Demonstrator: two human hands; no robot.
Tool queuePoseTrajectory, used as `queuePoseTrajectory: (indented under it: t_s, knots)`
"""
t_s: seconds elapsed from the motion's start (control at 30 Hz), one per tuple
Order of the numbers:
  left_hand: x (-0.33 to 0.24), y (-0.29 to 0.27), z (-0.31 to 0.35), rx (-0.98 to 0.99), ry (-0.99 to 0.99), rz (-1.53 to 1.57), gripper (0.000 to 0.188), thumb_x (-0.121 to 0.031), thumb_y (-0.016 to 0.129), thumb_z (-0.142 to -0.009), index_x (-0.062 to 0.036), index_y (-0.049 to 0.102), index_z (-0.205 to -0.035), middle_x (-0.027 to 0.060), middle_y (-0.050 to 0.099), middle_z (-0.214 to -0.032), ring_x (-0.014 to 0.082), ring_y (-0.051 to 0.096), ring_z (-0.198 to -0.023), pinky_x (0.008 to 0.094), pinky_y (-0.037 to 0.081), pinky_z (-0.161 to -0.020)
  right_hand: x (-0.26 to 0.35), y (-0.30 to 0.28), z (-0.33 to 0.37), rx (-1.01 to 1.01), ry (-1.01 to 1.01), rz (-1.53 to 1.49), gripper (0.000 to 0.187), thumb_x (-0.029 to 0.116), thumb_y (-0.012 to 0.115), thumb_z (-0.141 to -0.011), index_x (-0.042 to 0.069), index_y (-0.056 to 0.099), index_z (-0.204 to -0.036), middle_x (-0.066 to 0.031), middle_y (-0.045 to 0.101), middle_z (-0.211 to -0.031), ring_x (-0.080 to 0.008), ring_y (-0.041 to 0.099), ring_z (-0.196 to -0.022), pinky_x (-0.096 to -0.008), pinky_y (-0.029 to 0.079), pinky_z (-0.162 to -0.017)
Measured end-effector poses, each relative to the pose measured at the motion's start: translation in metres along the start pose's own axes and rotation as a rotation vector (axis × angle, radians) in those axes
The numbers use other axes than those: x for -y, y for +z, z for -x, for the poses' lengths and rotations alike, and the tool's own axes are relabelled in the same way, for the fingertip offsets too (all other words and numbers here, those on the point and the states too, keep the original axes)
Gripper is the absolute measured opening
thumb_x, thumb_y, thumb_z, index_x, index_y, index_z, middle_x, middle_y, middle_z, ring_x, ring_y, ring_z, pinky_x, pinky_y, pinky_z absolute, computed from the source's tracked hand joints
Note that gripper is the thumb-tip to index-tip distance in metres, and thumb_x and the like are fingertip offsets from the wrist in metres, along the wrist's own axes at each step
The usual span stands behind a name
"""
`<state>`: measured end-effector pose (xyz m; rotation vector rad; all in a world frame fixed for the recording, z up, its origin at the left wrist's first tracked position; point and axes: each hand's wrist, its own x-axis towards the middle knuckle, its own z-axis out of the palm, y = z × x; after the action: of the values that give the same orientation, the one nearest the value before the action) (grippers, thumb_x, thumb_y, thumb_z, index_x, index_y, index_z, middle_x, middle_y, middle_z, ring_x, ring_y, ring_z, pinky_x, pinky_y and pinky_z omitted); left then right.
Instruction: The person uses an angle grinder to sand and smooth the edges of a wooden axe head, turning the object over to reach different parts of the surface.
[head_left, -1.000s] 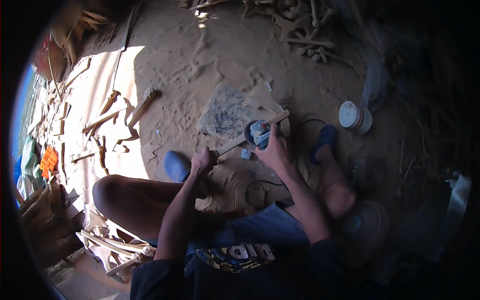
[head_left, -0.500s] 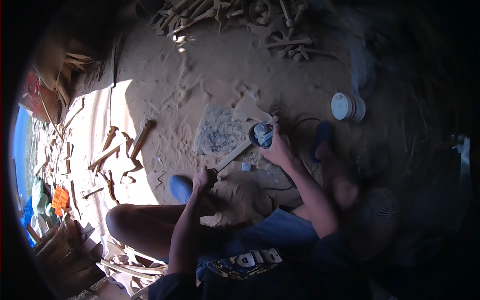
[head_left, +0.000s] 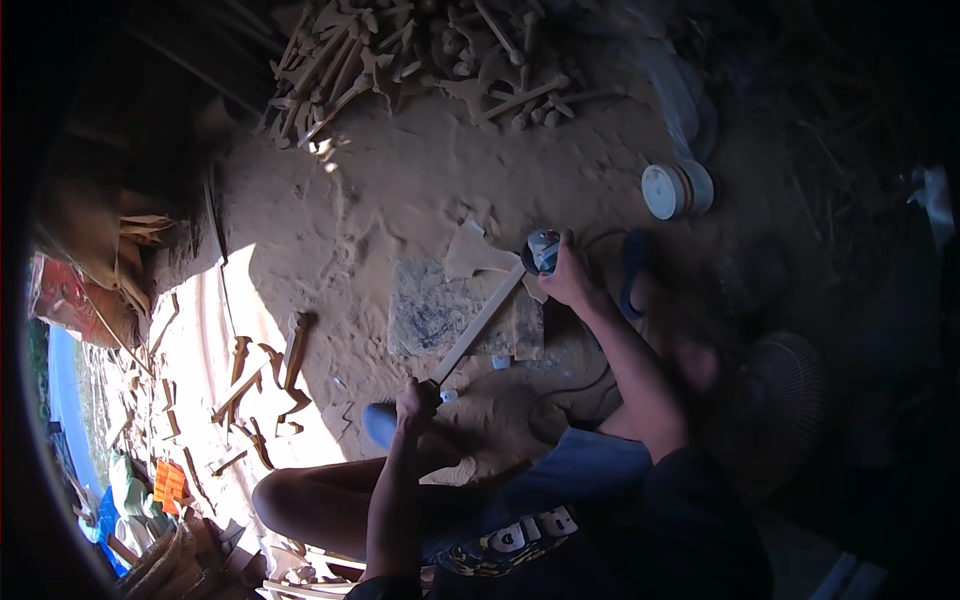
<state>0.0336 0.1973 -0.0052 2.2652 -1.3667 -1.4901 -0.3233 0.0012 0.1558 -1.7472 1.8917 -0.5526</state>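
My left hand (head_left: 416,402) is closed round the near end of a long pale wooden bar (head_left: 478,328), which slants up to the right across a worn grey block (head_left: 412,312). In my right hand (head_left: 570,277) is an angle grinder (head_left: 543,250), its round disc side at the bar's far end. Whether disc and wood touch, I cannot tell. A pale, flared, axe-head-shaped wooden piece (head_left: 472,254) lies over the block's far edge; the grinder hides whether it joins the bar. A dark cord (head_left: 590,385) curves over the ground below my right forearm.
Many wooden pieces lie heaped at the far side (head_left: 345,65). More wooden offcuts (head_left: 240,385) are scattered on the sunlit ground at left. A white tub (head_left: 665,191) lies at right, near clear plastic sheeting (head_left: 680,100). A round wire-guarded fan (head_left: 790,400) stands beside my right leg.
The view has shifted, showing more of the far heap. The grinder now sits at the bar's far end, and more of the bar's length shows. Both hands keep their hold.
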Motion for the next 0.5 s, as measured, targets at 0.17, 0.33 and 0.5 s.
queuePoseTrajectory:
  t_s: [0.17, 0.33, 0.5]
  knots:
    - [0.009, 0.005, -0.006, -0.056, 0.057, -0.192, 0.019, -0.028, 0.067, -0.098, -0.0104, 0.069, -0.092, 0.0044, 0.074, -0.079, 0.0182, 0.072, -0.066, 0.0357, 0.057, -0.061, 0.000, 0.011, 0.018, 0.027, -0.098, 0.107, 0.074, 0.013, 0.081, -0.076, -0.007, 0.040, -0.135, -0.0344, 0.066, -0.117, -0.0487, 0.066, -0.112, -0.0509, 0.057, -0.093]
    - [0.015, 0.008, -0.011, -0.004, 0.176, -0.112, 0.020, -0.022, 0.061, -0.098, -0.0036, 0.064, -0.089, 0.0091, 0.070, -0.075, 0.0172, 0.065, -0.055, 0.0331, 0.047, -0.047, 0.006, 0.020, 0.001, 0.029, -0.059, 0.042, 0.077, 0.015, 0.080, -0.077, -0.008, 0.040, -0.138, -0.0348, 0.066, -0.116, -0.0493, 0.067, -0.110, -0.0512, 0.058, -0.092]
    - [0.008, 0.008, -0.008, 0.056, 0.317, -0.597, 0.023, -0.020, 0.054, -0.100, -0.0046, 0.064, -0.085, 0.0081, 0.069, -0.074, 0.0177, 0.064, -0.055, 0.0333, 0.048, -0.047, 0.014, 0.005, -0.011, 0.011, 0.072, -0.025, 0.069, 0.012, 0.083, -0.077, -0.002, 0.044, -0.132, -0.0313, 0.067, -0.119, -0.0476, 0.067, -0.113, -0.0495, 0.057, -0.094]
